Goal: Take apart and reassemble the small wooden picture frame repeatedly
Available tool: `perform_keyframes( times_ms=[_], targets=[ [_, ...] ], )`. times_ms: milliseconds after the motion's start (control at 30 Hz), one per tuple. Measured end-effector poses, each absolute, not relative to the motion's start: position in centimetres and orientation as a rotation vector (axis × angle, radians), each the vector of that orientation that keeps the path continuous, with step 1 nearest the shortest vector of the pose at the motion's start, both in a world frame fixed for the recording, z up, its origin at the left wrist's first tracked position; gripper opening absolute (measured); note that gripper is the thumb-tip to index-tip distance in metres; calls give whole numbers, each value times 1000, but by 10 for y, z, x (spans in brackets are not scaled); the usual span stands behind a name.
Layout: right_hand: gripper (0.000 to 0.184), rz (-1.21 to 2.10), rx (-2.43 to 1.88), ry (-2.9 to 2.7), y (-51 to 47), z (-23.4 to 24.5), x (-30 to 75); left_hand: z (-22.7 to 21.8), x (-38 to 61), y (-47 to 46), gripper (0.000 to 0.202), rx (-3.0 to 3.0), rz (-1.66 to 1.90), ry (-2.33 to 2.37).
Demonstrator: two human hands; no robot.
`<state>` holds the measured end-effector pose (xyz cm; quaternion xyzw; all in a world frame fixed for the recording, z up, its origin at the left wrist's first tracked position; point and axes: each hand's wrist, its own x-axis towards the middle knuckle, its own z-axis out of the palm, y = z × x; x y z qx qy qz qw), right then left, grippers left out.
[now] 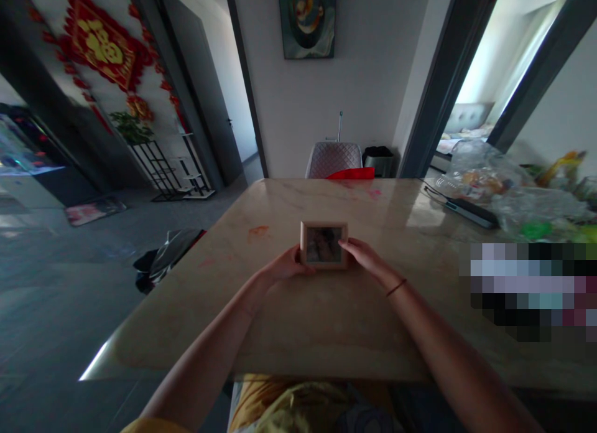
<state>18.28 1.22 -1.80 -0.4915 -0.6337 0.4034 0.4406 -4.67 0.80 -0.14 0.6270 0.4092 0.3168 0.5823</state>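
A small picture frame (323,265) with a pale wooden border and a dark picture inside is held upright, or tilted slightly back, over the middle of the marble-look table (298,333). My left hand (288,262) grips its left side, with fingers reaching around the lower left corner. On the opposite edge, my right hand (358,251) holds on, its thumb on the front near the picture. The fingers behind the frame are hidden. Whether its bottom edge rests on the tabletop I cannot tell.
Clear plastic bags (489,175) with contents crowd the table's right side, beside a dark elongated device (471,213) with a cord. A blurred-out patch (536,284) lies nearer on the right. Beyond the far edge stands a quilted chair (333,158) with a red item (352,173).
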Motion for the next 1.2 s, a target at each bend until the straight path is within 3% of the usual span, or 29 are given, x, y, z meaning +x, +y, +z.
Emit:
perform_keyframes(
  times_ms=[500, 800, 933, 1067, 1200],
  targets=[
    [51, 1035, -1137, -1431, 10, -13, 179, 9, -44, 4, 60, 1450, 807, 944],
    [42, 1158, -992, -1171, -6, 7, 172, 17, -39, -6, 51, 1284, 907, 846],
    [36, 1146, -946, -1138, -11, 13, 166, 12, -36, -2, 60, 1198, 1005, 872],
    [37, 963, -1042, -1083, -14, 13, 153, 8, -24, -6, 69, 1450, 1244, 1178],
    [37, 969, -1069, -1012, -20, 14, 143, 4, -12, -18, 67, 1696, 1250, 1229]
  ],
)
